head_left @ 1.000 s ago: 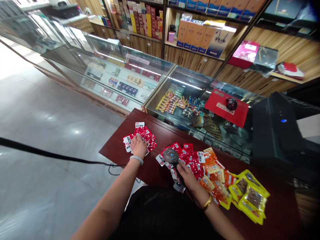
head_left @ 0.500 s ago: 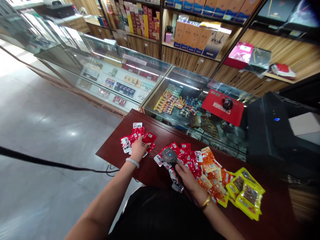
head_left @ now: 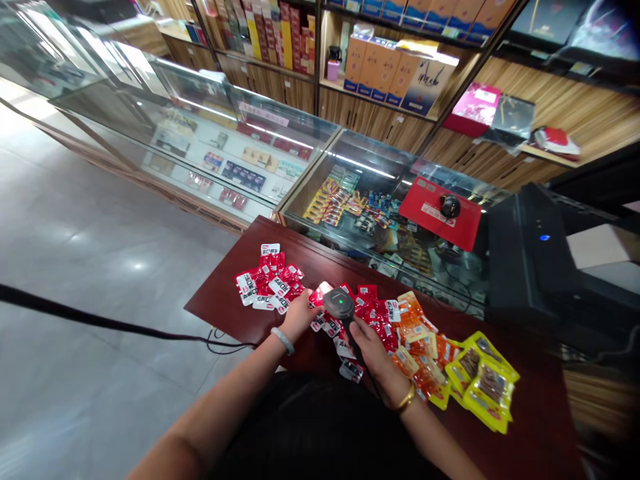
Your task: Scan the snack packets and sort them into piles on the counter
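Note:
My right hand [head_left: 371, 348] is wrapped round the handle of a black barcode scanner [head_left: 339, 304], which shows a green light on its head. Just left of the scanner, my left hand [head_left: 301, 315] pinches a red snack packet [head_left: 320, 293], lit brightly under the scanner's head. A pile of red and white snack packets [head_left: 267, 277] lies on the left part of the brown table [head_left: 215, 293]. More red packets [head_left: 373, 310] spread beneath and right of the scanner, partly hidden by it and my right hand. Orange packets [head_left: 417, 333] lie beside them.
Yellow snack bags [head_left: 487, 383] are stacked at the right of the table. Behind it stands a glass display case [head_left: 300, 180] with a red mat [head_left: 440, 217] and a black mouse [head_left: 450, 206] on top. A black machine [head_left: 525, 260] stands at right; a black cable [head_left: 125, 323] crosses at left.
My left hand has moved right from the left pile to the scanner, bringing a red packet under it. The scanner's light has turned from blue to green.

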### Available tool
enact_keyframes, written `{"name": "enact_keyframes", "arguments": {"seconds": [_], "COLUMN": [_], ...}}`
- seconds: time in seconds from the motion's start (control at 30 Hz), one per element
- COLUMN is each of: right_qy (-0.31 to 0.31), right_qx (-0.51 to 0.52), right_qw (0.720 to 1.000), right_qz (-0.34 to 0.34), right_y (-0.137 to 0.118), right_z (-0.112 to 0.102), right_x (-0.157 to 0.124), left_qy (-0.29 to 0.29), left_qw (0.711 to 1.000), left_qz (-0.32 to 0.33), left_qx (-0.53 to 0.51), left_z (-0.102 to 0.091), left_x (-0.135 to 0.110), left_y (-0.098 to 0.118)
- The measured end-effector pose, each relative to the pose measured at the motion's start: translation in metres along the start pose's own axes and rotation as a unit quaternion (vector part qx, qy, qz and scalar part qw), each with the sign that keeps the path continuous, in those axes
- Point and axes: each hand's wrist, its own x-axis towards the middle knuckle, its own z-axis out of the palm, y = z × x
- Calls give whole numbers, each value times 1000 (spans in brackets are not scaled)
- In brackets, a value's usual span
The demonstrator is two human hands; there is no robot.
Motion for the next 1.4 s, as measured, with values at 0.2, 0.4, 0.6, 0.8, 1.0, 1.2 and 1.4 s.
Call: {"name": "enact_keyframes", "arguments": {"seconds": [0.2, 0.4, 0.6, 0.8, 1.0, 1.2, 1.4], "right_qy": [-9, -16, -6, -2, -3, 17, 21], "right_qx": [5, 1, 6, 27, 18, 28, 37], "right_qw": [1000, 1000, 999, 999, 1000, 999, 999], "right_qz": [9, 25, 32, 43, 9, -2, -3], "right_y": [13, 15, 11, 4, 4, 7, 7], "right_z": [-4, 1, 4, 5, 4, 1, -1], "right_x": [2, 1, -1, -6, -5, -1, -2], "left_qy": [70, 186, 146, 117, 62, 39, 3], "left_qw": [996, 957, 951, 976, 995, 995, 998], "left_qz": [31, -109, -117, -93, -70, -49, -4], "left_qx": [55, 196, 246, 159, -38, -73, -58], "left_z": [-19, -54, -58, -52, -25, -9, -9], "left_x": [6, 21, 26, 19, -1, -8, -7], "left_y": [-6, -32, -34, -27, -13, -5, -4]}}
